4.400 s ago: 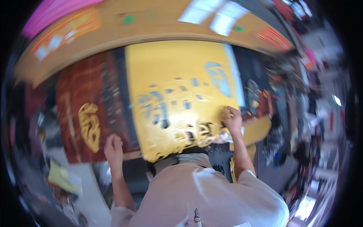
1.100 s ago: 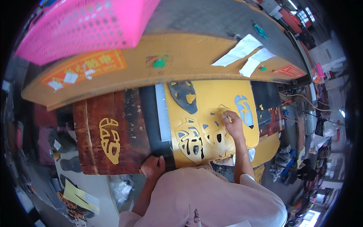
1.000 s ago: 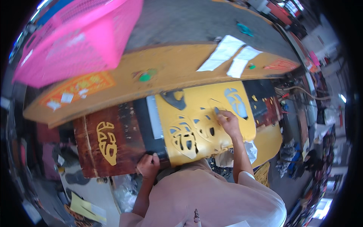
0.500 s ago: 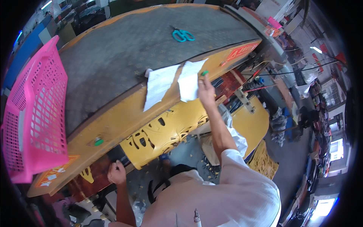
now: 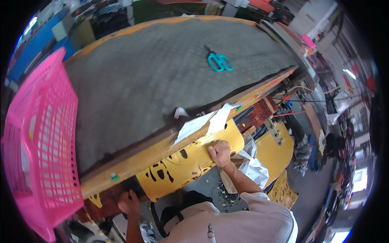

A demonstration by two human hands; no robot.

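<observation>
The perforated yellow sheet (image 5: 183, 168) lies midway along the red-brown board's (image 5: 108, 203) near edge. My curled right hand (image 5: 220, 153) touches its right part; my half-closed left hand (image 5: 129, 202) is near its left edge; whether either grips anything I cannot tell.

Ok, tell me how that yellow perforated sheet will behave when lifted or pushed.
The yellow perforated sheet is probably floppy, since its near edge seems to curve downward. It may snag or tear where the cut-outs crowd together. Its smooth sheen suggests it could slide when pushed.
</observation>
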